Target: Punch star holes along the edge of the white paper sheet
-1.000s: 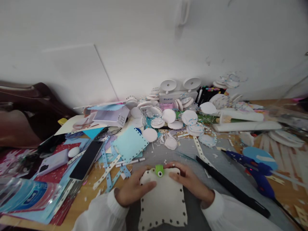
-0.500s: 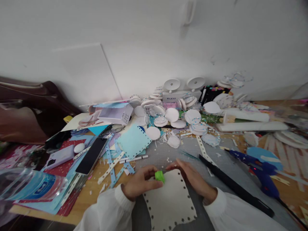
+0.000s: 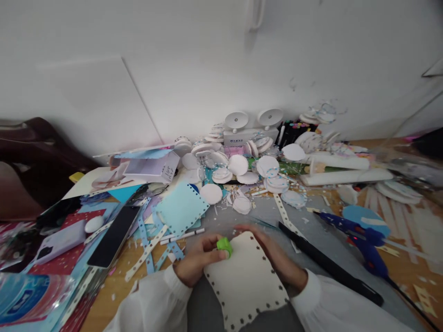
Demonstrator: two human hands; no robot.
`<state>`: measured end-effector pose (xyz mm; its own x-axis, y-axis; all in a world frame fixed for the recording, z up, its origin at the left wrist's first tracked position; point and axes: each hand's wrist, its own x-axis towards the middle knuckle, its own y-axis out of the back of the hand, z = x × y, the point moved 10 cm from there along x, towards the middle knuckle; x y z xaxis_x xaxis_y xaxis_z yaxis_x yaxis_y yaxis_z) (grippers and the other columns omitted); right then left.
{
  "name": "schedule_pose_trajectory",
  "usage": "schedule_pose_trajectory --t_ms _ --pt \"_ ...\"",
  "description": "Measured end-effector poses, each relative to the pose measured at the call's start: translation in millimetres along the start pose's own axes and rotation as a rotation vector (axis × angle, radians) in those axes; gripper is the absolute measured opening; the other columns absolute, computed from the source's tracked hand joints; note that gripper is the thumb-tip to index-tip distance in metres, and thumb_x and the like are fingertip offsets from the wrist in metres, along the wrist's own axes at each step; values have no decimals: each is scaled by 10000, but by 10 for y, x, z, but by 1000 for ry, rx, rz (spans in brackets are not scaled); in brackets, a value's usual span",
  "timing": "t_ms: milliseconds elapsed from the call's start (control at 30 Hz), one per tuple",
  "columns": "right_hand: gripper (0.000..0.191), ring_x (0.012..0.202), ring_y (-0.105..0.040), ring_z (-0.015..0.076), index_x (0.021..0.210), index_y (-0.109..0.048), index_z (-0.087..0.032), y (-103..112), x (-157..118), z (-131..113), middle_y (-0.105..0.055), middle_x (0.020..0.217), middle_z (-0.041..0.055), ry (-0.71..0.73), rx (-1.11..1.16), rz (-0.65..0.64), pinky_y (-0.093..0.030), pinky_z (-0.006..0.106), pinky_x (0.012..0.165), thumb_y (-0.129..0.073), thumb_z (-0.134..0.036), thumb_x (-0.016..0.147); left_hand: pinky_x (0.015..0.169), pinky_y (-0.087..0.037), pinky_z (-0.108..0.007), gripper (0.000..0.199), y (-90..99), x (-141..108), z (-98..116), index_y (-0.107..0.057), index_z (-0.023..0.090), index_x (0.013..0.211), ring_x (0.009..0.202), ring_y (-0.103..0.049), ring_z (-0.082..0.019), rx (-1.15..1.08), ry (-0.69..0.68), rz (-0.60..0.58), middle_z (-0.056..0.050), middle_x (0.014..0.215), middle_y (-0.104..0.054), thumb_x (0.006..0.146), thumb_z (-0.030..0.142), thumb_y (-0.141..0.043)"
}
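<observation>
A small green craft punch (image 3: 224,246) is gripped between the thumb and fingers of my left hand (image 3: 198,258), at the top left of a cream-white sheet of paper (image 3: 247,281). Small flower-shaped holes run along the sheet's right, bottom and left edges. My right hand (image 3: 277,256) holds the sheet's right side; its fingers reach behind the top corner and are partly hidden. Whether the punch's jaws are on the paper's edge I cannot make out.
A grey mat (image 3: 221,216) lies beneath. To the right are a black-handled tool (image 3: 328,263) and a blue glue gun (image 3: 363,244). Light-blue punched paper (image 3: 182,207), a phone (image 3: 116,235) and a water bottle (image 3: 34,295) sit left. White discs (image 3: 238,164) pile up behind.
The view has swung right, so the scene shifts left. The sheet has turned slightly and its top corner stands higher, with the punch and both hands staying close to it.
</observation>
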<state>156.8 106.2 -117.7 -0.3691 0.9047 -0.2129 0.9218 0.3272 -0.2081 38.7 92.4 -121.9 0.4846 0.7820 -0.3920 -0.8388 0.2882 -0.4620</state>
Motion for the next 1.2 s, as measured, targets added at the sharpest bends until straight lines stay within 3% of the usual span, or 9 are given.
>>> schedule_pose_trajectory --t_ms 100,200,367,633,933,1067,1133,1200 --pt "404 786 -616 202 1048 -616 -234 -83 -10 41 -667 929 43 -45 77 -115 -479 301 653 -517 -553 821 494 -387 -178 373 105 44 -42 -581 120 743 533 -549 -90 -77 -20 51 -7 675 -619 579 345 -829" --pt "385 707 -604 179 996 -638 -215 -159 -19 64 -668 868 31 -54 10 -216 -449 261 579 -656 -503 742 473 -385 -170 381 150 49 -52 -593 114 729 508 -548 -86 -111 -35 52 -12 652 -622 577 372 -830" --pt "354 588 -561 139 872 -673 -175 -127 -16 134 -657 756 27 -125 -29 -204 -396 238 518 -651 -508 755 457 -380 -163 420 91 47 -31 -606 109 716 490 -531 -82 -139 -45 1 -16 628 -616 531 398 -849" --pt "326 635 -595 153 944 -681 -186 -123 -8 197 -683 805 29 -168 80 -230 -414 249 562 -670 -457 763 512 -432 -184 487 35 81 -148 -660 120 859 594 -588 -129 -213 20 -52 -42 713 -646 501 379 -866" --pt "252 650 -595 134 906 -675 -197 -145 -18 182 -676 784 11 -173 114 -255 -421 231 573 -656 -419 789 458 -396 -156 457 17 112 -139 -662 107 737 507 -548 -91 -221 -19 -43 -26 640 -628 472 415 -873" --pt "244 699 -611 151 967 -632 -208 -112 12 141 -666 853 21 -75 10 -223 -449 245 583 -614 -404 822 444 -392 -163 448 56 115 -99 -616 125 686 494 -545 -95 -208 -61 6 -8 627 -614 464 418 -873" --pt "248 796 -618 178 1048 -582 -234 -25 24 20 -651 920 32 89 -84 -127 -482 278 646 -583 -369 841 449 -400 -172 434 46 104 -75 -592 133 672 502 -548 -98 -199 -81 12 -7 654 -618 477 403 -870" --pt "259 856 -599 191 1091 -545 -251 128 -44 -217 -619 960 42 343 -260 62 -489 316 718 -570 -305 839 453 -398 -174 422 10 89 -45 -571 134 656 511 -541 -94 -179 -106 -1 -5 678 -616 483 377 -871"
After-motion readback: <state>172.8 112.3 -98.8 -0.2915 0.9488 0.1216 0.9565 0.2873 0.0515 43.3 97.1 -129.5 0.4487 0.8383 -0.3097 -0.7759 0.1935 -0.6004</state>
